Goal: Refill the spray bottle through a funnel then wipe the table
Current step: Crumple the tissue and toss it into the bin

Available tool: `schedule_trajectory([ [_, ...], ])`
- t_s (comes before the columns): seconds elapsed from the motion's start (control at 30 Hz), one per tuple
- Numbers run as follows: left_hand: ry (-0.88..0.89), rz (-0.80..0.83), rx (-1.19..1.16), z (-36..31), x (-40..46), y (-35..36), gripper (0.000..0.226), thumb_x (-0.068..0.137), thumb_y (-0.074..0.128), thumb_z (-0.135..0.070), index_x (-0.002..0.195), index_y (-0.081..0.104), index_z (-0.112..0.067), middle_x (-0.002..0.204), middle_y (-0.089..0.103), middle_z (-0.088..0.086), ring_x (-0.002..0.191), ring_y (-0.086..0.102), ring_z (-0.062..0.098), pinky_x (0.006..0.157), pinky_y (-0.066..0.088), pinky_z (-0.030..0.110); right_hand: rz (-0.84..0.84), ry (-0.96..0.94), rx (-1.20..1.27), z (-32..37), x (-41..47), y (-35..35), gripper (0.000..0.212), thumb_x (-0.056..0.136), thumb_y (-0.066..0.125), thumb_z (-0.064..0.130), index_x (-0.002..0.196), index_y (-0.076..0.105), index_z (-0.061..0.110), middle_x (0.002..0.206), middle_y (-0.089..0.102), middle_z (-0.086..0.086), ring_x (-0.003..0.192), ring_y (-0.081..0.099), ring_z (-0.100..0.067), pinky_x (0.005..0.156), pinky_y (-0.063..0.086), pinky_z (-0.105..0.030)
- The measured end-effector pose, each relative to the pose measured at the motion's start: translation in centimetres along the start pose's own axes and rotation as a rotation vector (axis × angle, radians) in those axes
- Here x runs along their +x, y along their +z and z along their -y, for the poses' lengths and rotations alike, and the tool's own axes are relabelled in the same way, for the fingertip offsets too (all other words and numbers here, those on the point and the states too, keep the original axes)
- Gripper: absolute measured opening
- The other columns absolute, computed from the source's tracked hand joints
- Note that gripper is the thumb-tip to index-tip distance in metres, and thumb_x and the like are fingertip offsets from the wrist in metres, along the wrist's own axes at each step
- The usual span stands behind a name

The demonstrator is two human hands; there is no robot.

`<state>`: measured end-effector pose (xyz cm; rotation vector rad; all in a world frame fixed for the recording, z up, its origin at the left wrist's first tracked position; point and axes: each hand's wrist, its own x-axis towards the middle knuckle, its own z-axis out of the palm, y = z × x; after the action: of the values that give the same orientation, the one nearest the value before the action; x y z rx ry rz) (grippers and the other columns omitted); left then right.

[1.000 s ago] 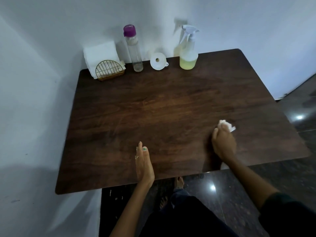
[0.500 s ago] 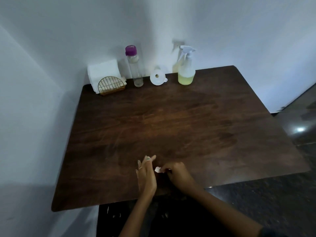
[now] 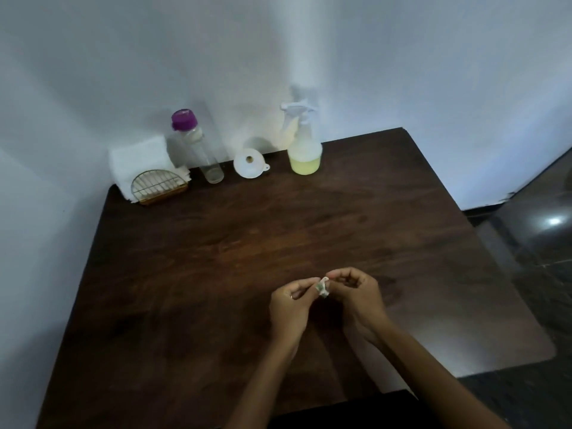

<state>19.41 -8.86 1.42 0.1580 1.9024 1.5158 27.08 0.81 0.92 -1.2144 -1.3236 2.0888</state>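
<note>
White walls [image 3: 402,57], dark glossy floor [image 3: 541,258]

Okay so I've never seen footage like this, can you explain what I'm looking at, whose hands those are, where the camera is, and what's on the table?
There is no machine here. The one picture comes from a wide-angle camera worn on a person's head, looking forward and down, so the two bare arms reaching in from below are the wearer's own.

The left hand and right hand meet above the dark wooden table and together pinch a small crumpled white tissue.

Along the far edge, by the wall, stand a wire holder of white napkins, a clear bottle with a purple cap, a white funnel and a spray bottle holding pale yellow liquid in its lower part.
</note>
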Motion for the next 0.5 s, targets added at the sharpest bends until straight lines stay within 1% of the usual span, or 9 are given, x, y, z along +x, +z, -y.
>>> schedule_trajectory([
  [0.07, -0.028, 0.011, 0.002, -1.3, 0.9, 3.8, 0.01, 0.08, 0.075, -0.009, 0.083, 0.075, -0.018, 0.081, 0.077, 0.002, 0.082, 0.073, 0.014, 0.075, 0.056, 0.025, -0.033, 0.001, 0.008, 1.4, 1.8, -2.8, 0.015, 0.072, 0.07, -0.008, 0.075, 0.069, 0.007, 0.079, 0.068, -0.025, 0.074, 0.065, -0.034, 0.074, 0.054, -0.045],
  [0.13, -0.049, 0.019, 0.016, -2.5, 1.7, 7.6, 0.008, 0.079, 0.077, -0.01, 0.083, 0.076, -0.017, 0.081, 0.077, 0.002, 0.082, 0.073, 0.014, 0.074, 0.057, 0.025, -0.056, -0.004, -0.029, 3.0, 3.3, -5.8, 0.01, 0.076, 0.068, -0.006, 0.081, 0.067, 0.003, 0.081, 0.069, -0.022, 0.075, 0.067, -0.03, 0.07, 0.056, -0.039],
  [0.17, -0.057, 0.018, 0.043, -3.0, 2.2, 9.6, 0.008, 0.078, 0.078, -0.011, 0.083, 0.076, -0.017, 0.081, 0.077, 0.002, 0.082, 0.073, 0.014, 0.074, 0.057, 0.025, -0.06, 0.003, -0.032, 3.8, 4.0, -7.5, 0.009, 0.077, 0.068, -0.004, 0.084, 0.067, 0.001, 0.082, 0.07, -0.02, 0.076, 0.068, -0.029, 0.069, 0.057, -0.037],
  [0.27, -0.068, 0.009, 0.108, -4.2, 3.7, 15.5, 0.009, 0.077, 0.079, -0.012, 0.079, 0.076, -0.02, 0.078, 0.077, 0.0, 0.079, 0.073, 0.013, 0.075, 0.058, 0.03, -0.067, 0.022, -0.005, 6.2, 6.1, -12.6, 0.009, 0.081, 0.066, 0.0, 0.088, 0.069, 0.003, 0.083, 0.072, -0.016, 0.08, 0.069, -0.028, 0.073, 0.057, -0.038],
  [0.33, -0.075, 0.011, 0.144, -4.9, 5.1, 19.8, 0.01, 0.077, 0.079, -0.012, 0.078, 0.076, -0.021, 0.077, 0.076, 0.001, 0.079, 0.073, 0.015, 0.075, 0.059, 0.034, -0.056, 0.026, -0.004, 8.2, 7.8, -16.2, 0.011, 0.081, 0.067, 0.001, 0.091, 0.07, 0.002, 0.084, 0.072, -0.015, 0.079, 0.07, -0.025, 0.072, 0.057, -0.033],
  [0.4, -0.093, 0.031, 0.154, -5.6, 6.3, 24.0, 0.009, 0.077, 0.078, -0.011, 0.078, 0.075, -0.019, 0.077, 0.076, 0.004, 0.079, 0.073, 0.02, 0.075, 0.059, 0.036, -0.051, 0.028, -0.01, 9.9, 9.7, -19.8, 0.017, 0.077, 0.07, 0.0, 0.094, 0.07, 0.002, 0.084, 0.073, -0.015, 0.078, 0.07, -0.022, 0.071, 0.058, -0.029],
  [0.47, -0.114, 0.08, 0.135, -6.2, 7.7, 28.0, 0.01, 0.078, 0.077, -0.008, 0.076, 0.074, -0.017, 0.075, 0.075, 0.008, 0.076, 0.072, 0.021, 0.071, 0.058, 0.032, -0.098, 0.014, -0.034, 11.0, 11.9, -23.1, 0.02, 0.073, 0.073, -0.004, 0.091, 0.071, 0.004, 0.08, 0.073, -0.011, 0.074, 0.069, -0.019, 0.069, 0.058, -0.028],
  [0.5, -0.121, 0.108, 0.136, -6.4, 8.4, 30.2, 0.012, 0.079, 0.076, -0.006, 0.075, 0.074, -0.017, 0.073, 0.074, 0.007, 0.072, 0.071, 0.018, 0.067, 0.056, 0.028, -0.139, 0.001, -0.05, 11.4, 13.2, -24.8, 0.021, 0.072, 0.073, -0.006, 0.088, 0.072, 0.007, 0.077, 0.074, -0.007, 0.072, 0.069, -0.018, 0.068, 0.058, -0.027],
])
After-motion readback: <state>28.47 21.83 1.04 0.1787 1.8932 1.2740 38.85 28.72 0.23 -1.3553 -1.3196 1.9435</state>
